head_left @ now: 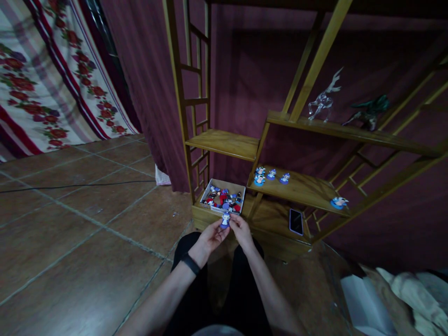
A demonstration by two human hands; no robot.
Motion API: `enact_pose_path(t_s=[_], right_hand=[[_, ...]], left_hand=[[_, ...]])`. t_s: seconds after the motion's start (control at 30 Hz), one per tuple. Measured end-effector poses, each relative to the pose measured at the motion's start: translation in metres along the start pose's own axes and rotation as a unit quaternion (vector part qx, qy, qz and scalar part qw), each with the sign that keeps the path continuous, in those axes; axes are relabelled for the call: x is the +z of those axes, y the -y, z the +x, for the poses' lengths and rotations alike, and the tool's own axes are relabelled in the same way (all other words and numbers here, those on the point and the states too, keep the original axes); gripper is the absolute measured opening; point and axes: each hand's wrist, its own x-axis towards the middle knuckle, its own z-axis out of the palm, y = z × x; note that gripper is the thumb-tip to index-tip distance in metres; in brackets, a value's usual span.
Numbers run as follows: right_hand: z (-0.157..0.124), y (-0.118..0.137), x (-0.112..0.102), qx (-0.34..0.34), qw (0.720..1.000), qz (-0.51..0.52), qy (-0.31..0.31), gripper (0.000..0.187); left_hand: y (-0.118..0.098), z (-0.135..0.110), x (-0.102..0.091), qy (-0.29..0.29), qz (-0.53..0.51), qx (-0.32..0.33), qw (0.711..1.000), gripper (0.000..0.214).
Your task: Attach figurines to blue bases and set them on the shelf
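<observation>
My left hand (211,238) and my right hand (241,232) meet in front of me, fingers pinched together on a small purple-and-white figurine (226,219). Just beyond them a white cardboard box (210,186) full of several small colourful figurines sits on the lowest board of a wooden shelf unit (224,142). Several blue figurines (269,175) stand on the middle shelf board to the right, and one more blue figurine (339,202) lies at its right end. A black band is on my left wrist.
A phone (296,221) lies on the low board right of the box. A clear glass deer (324,99) and a dark green figure (371,111) stand on the upper shelf. Tiled floor spreads left; a flowered cloth hangs at the back left. Paper and cloth lie at the lower right.
</observation>
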Motion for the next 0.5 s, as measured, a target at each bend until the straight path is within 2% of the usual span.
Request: enact_pose_path(t_s=[0.13, 0.23, 0.4, 0.5], right_hand=[[0.0, -0.0001, 0.0029, -0.002, 1.0, 0.009, -0.001, 0.034], [-0.0015, 0.0011, 0.0037, 0.001, 1.0, 0.012, 0.013, 0.037], [-0.0056, 0.0041, 0.0065, 0.01, 0.999, 0.024, 0.021, 0.042], [-0.0079, 0.0082, 0.0097, 0.017, 0.998, 0.04, 0.035, 0.046]], left_hand=[[0.0017, 0.0016, -0.0032, 0.027, 0.015, 0.033, 0.999, 0.009], [0.0029, 0.0011, -0.0047, 0.057, 0.031, 0.088, 0.994, 0.019], [0.0045, -0.0032, -0.003, 0.042, 0.022, 0.183, 0.982, 0.033], [0.0046, -0.0063, -0.0014, 0.057, 0.024, 0.223, 0.973, 0.039]])
